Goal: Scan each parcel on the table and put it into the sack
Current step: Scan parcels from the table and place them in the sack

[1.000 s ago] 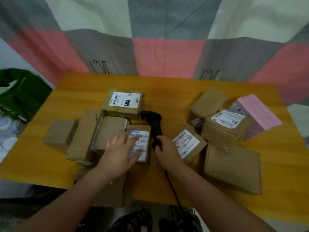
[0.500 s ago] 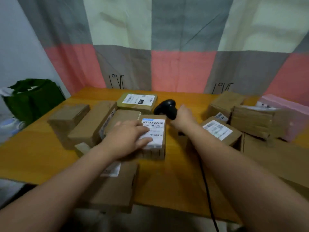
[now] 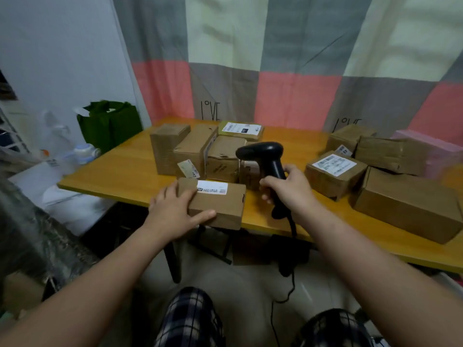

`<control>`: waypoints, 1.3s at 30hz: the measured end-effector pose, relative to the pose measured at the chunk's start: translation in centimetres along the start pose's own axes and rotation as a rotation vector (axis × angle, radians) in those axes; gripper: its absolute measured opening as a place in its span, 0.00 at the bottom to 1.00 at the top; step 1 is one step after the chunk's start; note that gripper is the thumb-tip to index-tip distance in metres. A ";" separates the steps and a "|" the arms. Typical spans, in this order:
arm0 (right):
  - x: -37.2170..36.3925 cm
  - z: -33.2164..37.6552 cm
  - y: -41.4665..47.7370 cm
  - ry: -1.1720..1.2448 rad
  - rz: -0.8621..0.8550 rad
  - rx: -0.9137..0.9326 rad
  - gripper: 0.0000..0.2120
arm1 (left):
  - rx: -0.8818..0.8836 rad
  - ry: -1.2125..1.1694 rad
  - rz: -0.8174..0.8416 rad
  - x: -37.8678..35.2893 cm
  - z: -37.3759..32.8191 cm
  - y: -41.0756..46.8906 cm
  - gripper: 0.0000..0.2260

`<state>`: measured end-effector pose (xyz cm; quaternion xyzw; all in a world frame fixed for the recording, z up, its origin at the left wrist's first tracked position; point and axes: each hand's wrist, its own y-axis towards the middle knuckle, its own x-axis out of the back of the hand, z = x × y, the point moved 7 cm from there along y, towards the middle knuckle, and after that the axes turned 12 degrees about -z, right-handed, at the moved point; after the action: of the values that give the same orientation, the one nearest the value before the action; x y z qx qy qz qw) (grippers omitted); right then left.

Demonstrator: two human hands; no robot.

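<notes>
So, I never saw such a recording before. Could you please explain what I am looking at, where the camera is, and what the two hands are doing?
There is no machine here: a person wears one camera on the head, so you look down along both arms. The picture is that single view. In front is a table with many cardboard parcels; one pink parcel lies at the far right. The left hand rests on a flat parcel at the near edge, thumb along its front side; the white label faces up. The right hand has its fingers closed around the handle of a black scanner, whose cable hangs below the table. The green sack stands left of the table. The person seems about to scan that label.
</notes>
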<state>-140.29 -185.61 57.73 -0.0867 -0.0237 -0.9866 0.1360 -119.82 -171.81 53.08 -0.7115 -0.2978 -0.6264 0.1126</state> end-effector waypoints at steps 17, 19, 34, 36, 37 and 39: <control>0.0 -4.4 -5.4 0.382 -0.126 -0.023 0.19 | 0.410 -1.167 -0.282 1.7 2.4 -3.1 0.09; 0.8 -3.4 -5.2 0.410 -0.123 0.013 0.19 | 0.421 -1.243 -0.318 2.4 2.2 -3.0 0.08; -0.1 -4.1 -5.4 0.366 -0.083 0.138 0.15 | 0.443 -1.334 -0.080 -0.2 1.1 -3.7 0.12; -0.1 -3.9 -5.3 0.364 -0.091 0.144 0.16 | 0.434 -1.344 -0.037 -0.4 1.3 -3.8 0.11; 0.1 -3.7 -5.4 0.345 -0.108 0.173 0.16 | 0.434 -1.361 -0.041 -0.4 1.6 -3.7 0.12; 0.6 -3.2 -6.0 0.267 -0.161 0.260 0.18 | 0.435 -1.370 -0.098 -0.1 2.3 -3.3 0.21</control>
<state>-143.03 -180.22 54.56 0.0651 -0.1394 -0.9857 0.0684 -119.77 -168.01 51.86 -0.8919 -0.4510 0.0299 0.0117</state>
